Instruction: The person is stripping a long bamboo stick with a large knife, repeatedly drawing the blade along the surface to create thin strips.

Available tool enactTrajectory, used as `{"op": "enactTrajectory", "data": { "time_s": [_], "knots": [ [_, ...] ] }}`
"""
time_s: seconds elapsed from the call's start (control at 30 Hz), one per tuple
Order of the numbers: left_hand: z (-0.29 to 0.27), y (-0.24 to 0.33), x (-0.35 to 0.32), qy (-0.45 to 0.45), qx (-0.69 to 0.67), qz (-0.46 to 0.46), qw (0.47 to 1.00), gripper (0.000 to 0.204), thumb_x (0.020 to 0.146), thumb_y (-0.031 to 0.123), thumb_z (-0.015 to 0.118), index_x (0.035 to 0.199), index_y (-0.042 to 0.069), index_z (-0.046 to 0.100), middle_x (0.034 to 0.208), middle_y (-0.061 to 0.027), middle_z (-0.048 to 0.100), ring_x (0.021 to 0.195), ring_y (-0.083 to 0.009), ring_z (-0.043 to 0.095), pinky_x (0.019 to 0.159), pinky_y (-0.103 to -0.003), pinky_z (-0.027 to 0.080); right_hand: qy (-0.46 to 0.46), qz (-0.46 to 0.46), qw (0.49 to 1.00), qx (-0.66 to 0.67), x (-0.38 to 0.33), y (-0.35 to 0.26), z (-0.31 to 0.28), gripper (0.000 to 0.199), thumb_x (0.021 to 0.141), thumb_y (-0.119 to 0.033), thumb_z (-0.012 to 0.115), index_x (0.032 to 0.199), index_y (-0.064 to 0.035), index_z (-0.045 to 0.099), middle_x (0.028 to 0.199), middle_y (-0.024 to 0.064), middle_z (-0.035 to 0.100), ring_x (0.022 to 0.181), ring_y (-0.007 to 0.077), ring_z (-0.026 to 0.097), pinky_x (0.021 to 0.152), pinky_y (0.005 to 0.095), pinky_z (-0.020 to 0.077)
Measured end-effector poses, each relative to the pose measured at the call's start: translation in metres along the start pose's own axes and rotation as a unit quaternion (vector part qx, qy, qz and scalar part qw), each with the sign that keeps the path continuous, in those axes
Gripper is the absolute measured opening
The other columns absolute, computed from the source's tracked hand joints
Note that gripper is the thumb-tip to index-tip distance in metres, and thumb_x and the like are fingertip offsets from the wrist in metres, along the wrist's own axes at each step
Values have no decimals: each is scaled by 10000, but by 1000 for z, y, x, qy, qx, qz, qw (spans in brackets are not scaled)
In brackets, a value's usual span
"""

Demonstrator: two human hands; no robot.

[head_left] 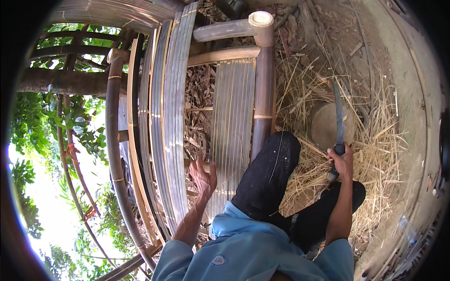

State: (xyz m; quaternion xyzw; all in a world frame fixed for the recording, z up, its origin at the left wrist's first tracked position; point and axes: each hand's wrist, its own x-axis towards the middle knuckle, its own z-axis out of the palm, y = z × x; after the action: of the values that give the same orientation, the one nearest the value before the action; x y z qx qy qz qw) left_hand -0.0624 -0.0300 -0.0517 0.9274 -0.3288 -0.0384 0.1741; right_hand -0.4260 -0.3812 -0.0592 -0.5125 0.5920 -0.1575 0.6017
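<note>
One long knife (338, 117) rises from the right hand (342, 161) grip over straw (375, 154).

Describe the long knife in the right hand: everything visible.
The knife is a long, narrow blade of dark grey metal, slightly curved, with a dark handle. The right hand grips the handle with fingers wrapped around it; the butt of the handle pokes out below the fist. The blade points up and away from the person, over a round greyish block set among dry straw. Whether the blade touches the block cannot be told. Nothing else touches it; the left hand is apart, at the bamboo slats.
</note>
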Motion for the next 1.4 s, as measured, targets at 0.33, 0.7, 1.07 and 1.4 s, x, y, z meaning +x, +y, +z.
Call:
{"op": "enactTrajectory", "data": {
  "time_s": [0.33, 0.7, 1.07, 1.4],
  "knots": [
    [73, 60, 98, -48, -17, -223, 973, 700, 1015, 613, 318, 1071, -33, 580, 856, -336, 638, 847, -536, 622, 752, -619, 459, 31, 28, 998, 37, -5, -3, -6, 228, 883, -51, 720, 977, -33, 514, 754, 49, 628, 616, 129, 637, 477, 273, 493],
    [78, 77, 97, -61, 5, -213, 975, 635, 1026, 569, 303, 1096, -12, 548, 969, -360, 639, 968, -552, 600, 857, -612, 433, 130, 45, 987, 77, -101, 37, 12, 261, 894, -69, 723, 1058, -27, 526, 731, 41, 621, 575, 115, 606, 493, 274, 478],
    [97, 14, 86, -101, -106, -100, 984, 613, 1010, 579, 386, 1336, 75, 508, 1087, -315, 669, 1000, -545, 627, 892, -609, 466, 208, 11, 950, 233, -134, 11, 40, 344, 903, -42, 698, 1172, -69, 485, 819, 74, 616, 599, 109, 559, 484, 264, 475],
    [74, 31, 73, -201, -90, -141, 965, 680, 1039, 507, 359, 1414, -60, 402, 948, -342, 678, 886, -509, 669, 794, -554, 538, -257, 121, 904, 320, -112, -155, 255, 482, 946, -57, 638, 1356, -66, 383, 991, 167, 635, 658, 104, 529, 515, 253, 439]
  ]
}}
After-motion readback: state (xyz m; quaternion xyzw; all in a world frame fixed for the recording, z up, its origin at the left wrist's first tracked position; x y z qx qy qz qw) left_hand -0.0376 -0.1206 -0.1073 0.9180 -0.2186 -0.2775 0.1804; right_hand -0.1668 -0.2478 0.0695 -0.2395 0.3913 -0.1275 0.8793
